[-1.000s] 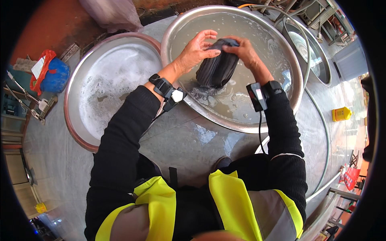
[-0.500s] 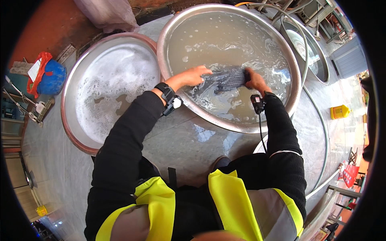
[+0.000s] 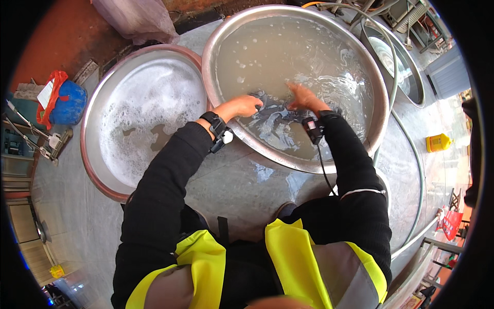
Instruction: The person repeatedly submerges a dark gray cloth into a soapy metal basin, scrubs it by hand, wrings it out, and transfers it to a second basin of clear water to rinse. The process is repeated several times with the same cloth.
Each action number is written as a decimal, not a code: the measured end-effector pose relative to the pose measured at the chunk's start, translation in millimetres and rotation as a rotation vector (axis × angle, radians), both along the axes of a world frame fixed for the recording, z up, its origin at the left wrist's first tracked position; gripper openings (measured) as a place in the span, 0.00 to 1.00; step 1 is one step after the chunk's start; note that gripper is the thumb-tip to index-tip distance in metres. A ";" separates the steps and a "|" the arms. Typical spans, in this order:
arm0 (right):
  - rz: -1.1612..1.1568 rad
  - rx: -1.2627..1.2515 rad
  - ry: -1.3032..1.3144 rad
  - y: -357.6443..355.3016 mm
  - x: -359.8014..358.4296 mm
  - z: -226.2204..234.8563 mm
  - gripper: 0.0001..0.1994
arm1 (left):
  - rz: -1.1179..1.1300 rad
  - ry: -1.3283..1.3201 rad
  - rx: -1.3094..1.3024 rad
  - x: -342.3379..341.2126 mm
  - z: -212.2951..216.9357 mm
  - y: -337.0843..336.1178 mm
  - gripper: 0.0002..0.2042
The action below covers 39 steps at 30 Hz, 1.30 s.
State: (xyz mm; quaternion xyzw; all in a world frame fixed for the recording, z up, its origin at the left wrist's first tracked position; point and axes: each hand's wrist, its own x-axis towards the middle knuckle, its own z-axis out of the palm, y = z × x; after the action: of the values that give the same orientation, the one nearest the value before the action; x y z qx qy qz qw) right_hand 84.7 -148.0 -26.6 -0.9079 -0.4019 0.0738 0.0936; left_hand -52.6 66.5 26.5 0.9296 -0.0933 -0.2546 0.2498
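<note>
L hand [image 3: 242, 106] is curled nearly closed, gripping one end of a dark ribbed cloth [image 3: 278, 114] at the near-left part of the big metal basin [image 3: 303, 165]. Cloth's mostly under the murky water [image 3: 267, 51], so its full outline is hard to make out. R hand [image 3: 303, 98] is partly open, fingers loosely spread, at the water right beside the cloth's other side; can't tell if it's touching. Both wrists have black strapped-on devices, the R one w/ a cable. Just L of the big basin, a smaller reddish-rimmed basin [image 3: 86, 149] holds white suds. Blue bucket [image 3: 72, 103] sits far L, yellow jug [image 3: 437, 143] on the floor far R.
</note>
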 end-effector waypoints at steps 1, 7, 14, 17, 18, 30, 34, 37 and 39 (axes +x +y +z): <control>-0.057 -0.054 0.050 5.0 -3.1 -6.5 0.31 | -0.003 -0.005 -0.005 0.5 -0.9 -1.8 0.19; -0.123 -0.443 0.436 9.0 -13.6 -0.1 0.14 | 0.108 0.030 -0.095 1.6 -4.2 -2.1 0.20; -0.131 0.517 1.204 -4.2 -28.9 57.5 0.16 | 0.511 0.175 -0.292 1.6 6.0 -4.5 0.31; -0.092 0.650 1.287 -3.3 -32.2 76.2 0.17 | 0.677 0.257 -0.564 -3.5 8.7 -9.4 0.38; -0.043 0.715 1.334 -1.5 -33.2 80.8 0.17 | 0.721 0.273 -0.638 -4.4 8.8 -10.8 0.39; 0.236 0.563 1.394 18.2 -60.6 103.9 0.21 | 1.006 0.017 -1.139 5.7 -16.1 -10.7 0.26; 0.287 0.419 1.321 22.0 -55.7 89.5 0.16 | 1.037 -0.093 -1.216 2.6 -21.4 -6.9 0.18; -0.009 0.253 1.315 18.7 -49.2 83.1 0.20 | 0.987 -0.046 -1.503 4.5 -13.2 0.5 0.13; -0.141 0.346 1.217 19.7 -49.8 81.2 0.29 | 0.932 -0.091 -1.573 7.6 -3.7 1.6 0.13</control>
State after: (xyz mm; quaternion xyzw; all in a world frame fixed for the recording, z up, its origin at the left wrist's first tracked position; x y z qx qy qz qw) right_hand 34.9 -128.3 54.6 -0.6995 -0.2220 0.5042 0.4552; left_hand -44.9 68.1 22.8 0.4444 0.1349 0.0458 0.8844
